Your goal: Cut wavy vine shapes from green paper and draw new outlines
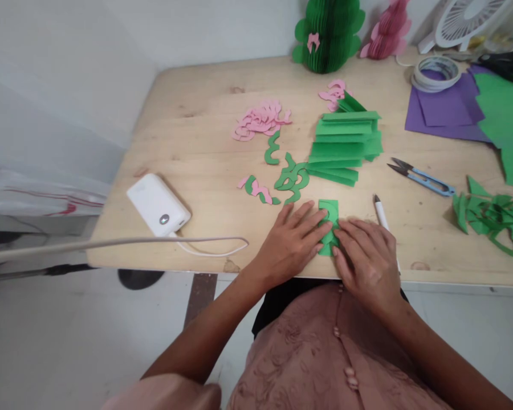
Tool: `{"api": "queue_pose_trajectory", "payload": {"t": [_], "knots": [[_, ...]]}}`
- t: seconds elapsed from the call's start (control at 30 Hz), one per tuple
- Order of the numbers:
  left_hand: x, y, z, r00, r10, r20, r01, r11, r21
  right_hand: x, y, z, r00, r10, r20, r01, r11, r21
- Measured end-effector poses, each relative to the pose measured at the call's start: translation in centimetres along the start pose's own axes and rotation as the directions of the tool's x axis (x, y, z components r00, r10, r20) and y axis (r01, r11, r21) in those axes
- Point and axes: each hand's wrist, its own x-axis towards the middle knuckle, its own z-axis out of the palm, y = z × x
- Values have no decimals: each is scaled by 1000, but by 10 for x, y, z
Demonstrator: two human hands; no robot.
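Observation:
A small green paper strip [329,206] lies near the table's front edge, with a curved shape on top of it that my fingers partly hide. My left hand [291,239] rests on its left side, fingers stretched out and lying flat. From the right, my right hand [367,253] touches the strip with its fingertips, the fingers extended and the thumb apart. A white pen [381,212] lies beside and partly behind my right hand. Just beyond my left hand are green curved paper cutouts [291,175] and a pink and green cutout [259,189].
Folded green paper strips [346,139] and pink cutouts [260,119] lie farther back. To the right are blue thread snips [423,177], green scraps [491,216], purple paper [444,111] and tape rolls [436,74]. A white power bank [158,204] with a cable sits left. Green honeycomb paper [329,34] stands behind.

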Motion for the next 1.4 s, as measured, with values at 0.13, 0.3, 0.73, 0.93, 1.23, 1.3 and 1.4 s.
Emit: {"api": "queue_pose_trajectory", "payload": {"t": [0.13,0.3,0.73,0.93,1.23,1.3,1.4], "knots": [[2,2,-1,1000,-18,-2,18,1000,-6,0,1,1,1000,-1,1,1,1000,4],[4,4,-2,1000,-28,1,28,1000,-11,-1,1,1,1000,3,1,-3,1000,0],[2,2,2,999,-33,-27,32,999,-33,0,1,0,1000,-2,25,2,1000,-9],[2,0,1,999,-37,-14,36,998,-60,-2,3,1,1000,-19,10,19,1000,-2],[1,-4,1,999,-28,-17,26,997,-69,-2,3,1,1000,-29,0,29,999,-24],[1,-4,2,1000,-27,-12,26,997,-66,-2,3,2,1000,-30,7,30,999,-17],[1,-4,2,1000,-28,2,28,998,-61,-3,4,2,1000,-26,13,26,1000,0]]}}
